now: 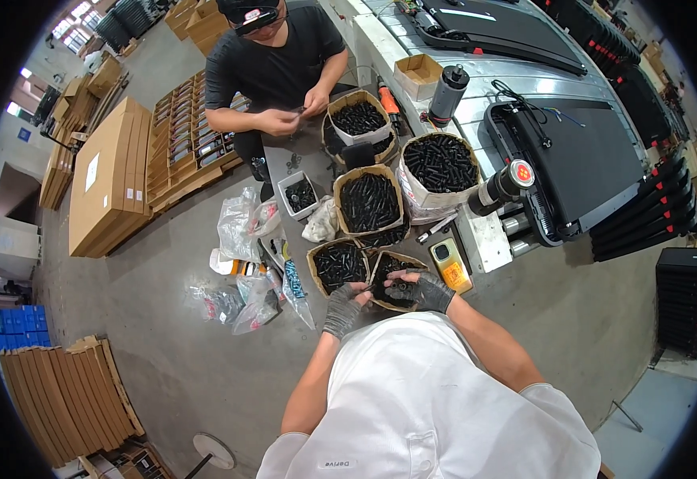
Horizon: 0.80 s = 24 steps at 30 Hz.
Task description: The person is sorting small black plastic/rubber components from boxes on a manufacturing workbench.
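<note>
Both gloved hands work over a paper bag of black bolts (394, 279) at twelve o'clock from the person's chest; the left hand (342, 308) curls its fingers near the bag's rim, its grip apparently pinching a small black piece, though that is hard to make out; the right hand (424, 290) rests on the bag's edge, fingers bent, grip unclear; sorting or picking seems in hand, and the next move wants a clean single pick; a second bag (337, 266) sits at eleven o'clock; a co-worker's hands (294, 114) work beyond.

A white short-sleeved shirt with a buttoned chest pocket is worn. The left hand (343, 308) and right hand (426, 290) are covered by dark grey fingerless knit gloves.
</note>
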Available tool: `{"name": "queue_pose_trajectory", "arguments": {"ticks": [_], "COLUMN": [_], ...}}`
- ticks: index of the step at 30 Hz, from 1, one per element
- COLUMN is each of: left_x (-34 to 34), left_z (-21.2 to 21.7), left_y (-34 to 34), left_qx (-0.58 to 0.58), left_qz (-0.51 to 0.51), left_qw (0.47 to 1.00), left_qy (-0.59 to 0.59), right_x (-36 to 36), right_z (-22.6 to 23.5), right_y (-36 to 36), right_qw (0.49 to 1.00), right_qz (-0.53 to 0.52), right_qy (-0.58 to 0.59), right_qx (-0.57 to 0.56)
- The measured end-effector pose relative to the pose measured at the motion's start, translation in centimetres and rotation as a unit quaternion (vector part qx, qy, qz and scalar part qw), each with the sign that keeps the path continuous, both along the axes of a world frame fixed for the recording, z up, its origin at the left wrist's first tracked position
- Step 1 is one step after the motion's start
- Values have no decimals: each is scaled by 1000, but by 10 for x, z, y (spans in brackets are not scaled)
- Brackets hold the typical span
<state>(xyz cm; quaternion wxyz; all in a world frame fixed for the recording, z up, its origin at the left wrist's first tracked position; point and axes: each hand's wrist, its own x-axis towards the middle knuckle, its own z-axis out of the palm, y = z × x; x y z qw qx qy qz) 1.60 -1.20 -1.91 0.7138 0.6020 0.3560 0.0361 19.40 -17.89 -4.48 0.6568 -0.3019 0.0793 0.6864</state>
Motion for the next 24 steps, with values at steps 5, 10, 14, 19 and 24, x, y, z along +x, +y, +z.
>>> {"name": "queue_pose_trajectory", "arguments": {"ticks": [5,10,14,19,24], "left_x": [5,10,11,11,13], "left_z": [-3,-1,-4,-7,-10], "left_y": [-4,-4,-5,-6,-8], "left_qx": [-23,-46,-27,-48,-19], "left_qz": [16,24,21,27,19], "left_qw": [999,998,999,998,998], "left_qy": [-37,-23,-30,-32,-61], "right_x": [0,-1,-2,-4,-4], "right_z": [15,19,12,17,19], "right_y": [-1,2,3,3,3], "right_qw": [999,977,956,966,953], "right_qz": [13,60,69,57,70], "right_qy": [-36,-199,-279,-245,-287], "right_qx": [7,-51,-59,-65,-64]}}
